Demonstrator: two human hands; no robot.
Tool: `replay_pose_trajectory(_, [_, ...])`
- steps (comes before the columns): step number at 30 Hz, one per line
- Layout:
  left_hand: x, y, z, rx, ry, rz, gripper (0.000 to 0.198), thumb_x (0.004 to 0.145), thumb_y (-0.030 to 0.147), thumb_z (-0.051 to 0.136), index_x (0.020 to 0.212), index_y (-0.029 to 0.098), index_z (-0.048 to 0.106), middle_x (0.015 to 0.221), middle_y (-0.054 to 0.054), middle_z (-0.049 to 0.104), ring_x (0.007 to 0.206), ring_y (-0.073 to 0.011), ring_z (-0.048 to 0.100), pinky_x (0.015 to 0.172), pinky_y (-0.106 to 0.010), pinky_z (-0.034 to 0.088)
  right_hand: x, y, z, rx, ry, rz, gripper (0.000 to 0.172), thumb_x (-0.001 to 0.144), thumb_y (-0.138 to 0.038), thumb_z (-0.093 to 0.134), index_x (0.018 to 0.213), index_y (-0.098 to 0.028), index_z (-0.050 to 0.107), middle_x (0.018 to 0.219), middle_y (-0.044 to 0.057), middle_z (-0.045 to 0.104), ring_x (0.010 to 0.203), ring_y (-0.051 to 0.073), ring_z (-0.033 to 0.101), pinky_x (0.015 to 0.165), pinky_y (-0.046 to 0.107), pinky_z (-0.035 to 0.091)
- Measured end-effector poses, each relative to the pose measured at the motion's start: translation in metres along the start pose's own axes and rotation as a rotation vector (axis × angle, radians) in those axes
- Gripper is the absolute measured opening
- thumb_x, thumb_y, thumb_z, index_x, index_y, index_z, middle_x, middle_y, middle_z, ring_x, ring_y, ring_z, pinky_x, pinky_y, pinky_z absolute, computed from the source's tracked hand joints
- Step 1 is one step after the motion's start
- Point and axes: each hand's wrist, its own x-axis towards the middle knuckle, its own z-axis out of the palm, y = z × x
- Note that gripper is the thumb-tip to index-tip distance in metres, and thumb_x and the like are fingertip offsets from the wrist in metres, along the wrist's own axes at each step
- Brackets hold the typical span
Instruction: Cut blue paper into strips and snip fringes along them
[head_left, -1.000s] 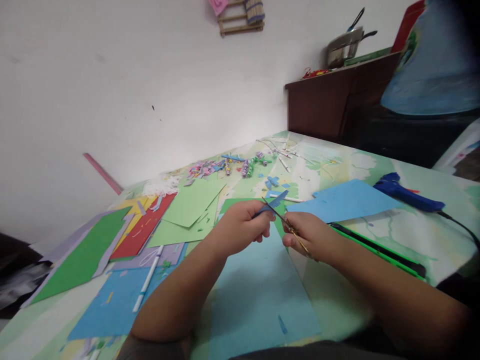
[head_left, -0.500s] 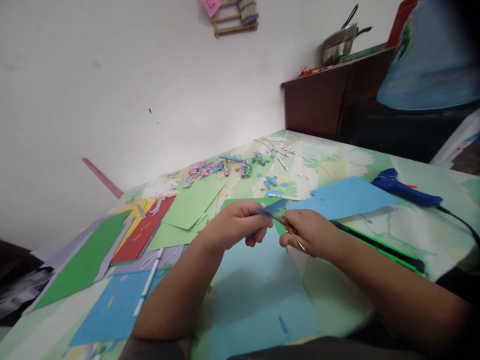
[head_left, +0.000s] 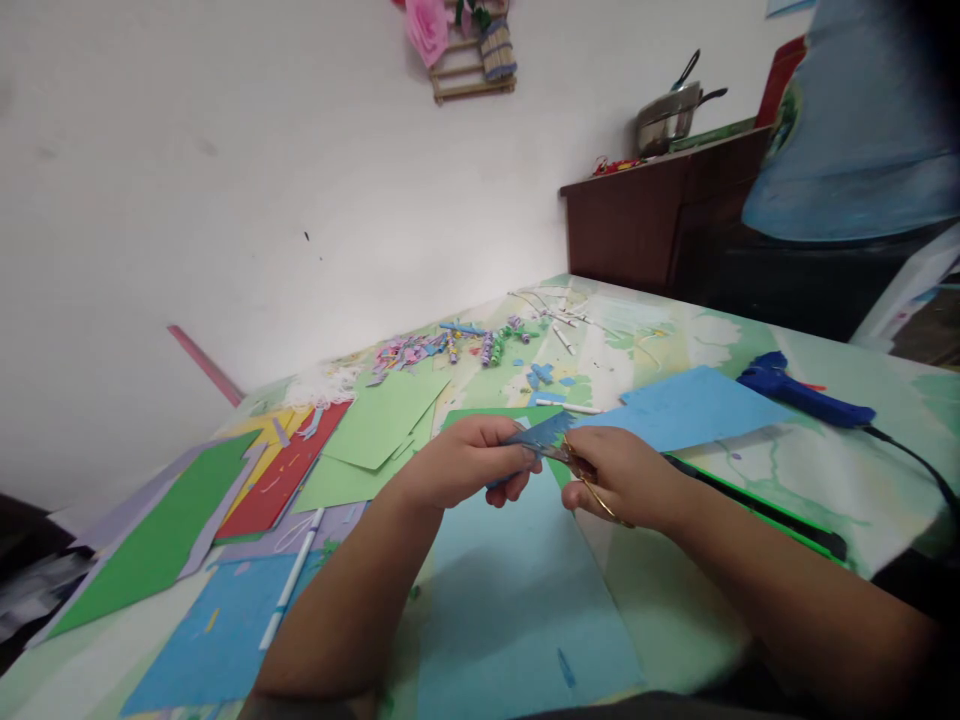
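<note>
My left hand (head_left: 466,462) is closed on a small strip of blue paper (head_left: 541,433) with a fringed edge, held above the table. Just to its right, my right hand (head_left: 622,478) grips small gold-handled scissors (head_left: 583,472), whose blades meet the strip. Both hands hover over a large light-blue sheet (head_left: 517,600) lying on the table in front of me.
Green, red, yellow and blue sheets (head_left: 300,450) lie spread at the left with a white pen (head_left: 291,578). A blue sheet (head_left: 690,408), a green-edged ruler (head_left: 757,505) and a blue glue gun (head_left: 802,392) lie at the right. Paper scraps (head_left: 457,342) litter the far edge by the wall.
The scissor blades, raised and open across the strip a second ago, have come down and closed into it. My hands have drawn slightly closer together; the view has shifted a little.
</note>
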Motion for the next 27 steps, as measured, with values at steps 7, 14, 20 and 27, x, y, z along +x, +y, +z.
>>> replay_pose_trajectory(7, [-0.003,0.006,0.01,0.251,0.175,0.053,0.02,0.071,0.021,0.045,0.052,0.014,0.049,0.047,0.004,0.049,0.042,-0.0057,0.045,0.045,-0.018,0.036,0.0,0.002,0.003,0.075,-0.003,-0.019,0.049,0.074,-0.066,0.031,0.065,-0.019,0.041,0.06,-0.001,0.043,0.053,0.012,0.035,0.048,0.024,0.024])
replay_pose_trajectory(14, [-0.006,0.006,0.017,0.592,0.298,0.228,0.021,0.072,0.016,0.039,0.054,0.016,0.05,0.049,0.004,0.049,0.049,-0.0067,0.046,0.049,-0.018,0.035,0.0,0.0,0.003,0.082,-0.019,0.004,0.047,0.076,-0.063,0.031,0.069,-0.018,0.045,0.062,0.0,0.045,0.054,0.013,0.037,0.05,0.025,0.027])
replay_pose_trajectory(20, [-0.005,0.005,0.017,0.576,0.293,0.203,0.024,0.074,0.019,0.039,0.053,0.016,0.05,0.048,0.004,0.049,0.048,-0.0068,0.047,0.048,-0.018,0.036,0.0,0.002,0.005,0.066,-0.019,-0.012,0.049,0.078,-0.062,0.029,0.07,-0.018,0.048,0.063,0.002,0.047,0.056,0.014,0.039,0.05,0.025,0.026])
replay_pose_trajectory(27, [-0.001,0.002,0.018,0.445,0.265,0.171,0.023,0.074,0.018,0.039,0.054,0.016,0.049,0.048,0.005,0.047,0.045,-0.0048,0.046,0.045,-0.015,0.037,-0.001,0.001,0.004,0.009,0.016,0.005,0.051,0.077,-0.065,0.025,0.066,-0.018,0.044,0.06,0.001,0.043,0.054,0.013,0.036,0.049,0.025,0.024])
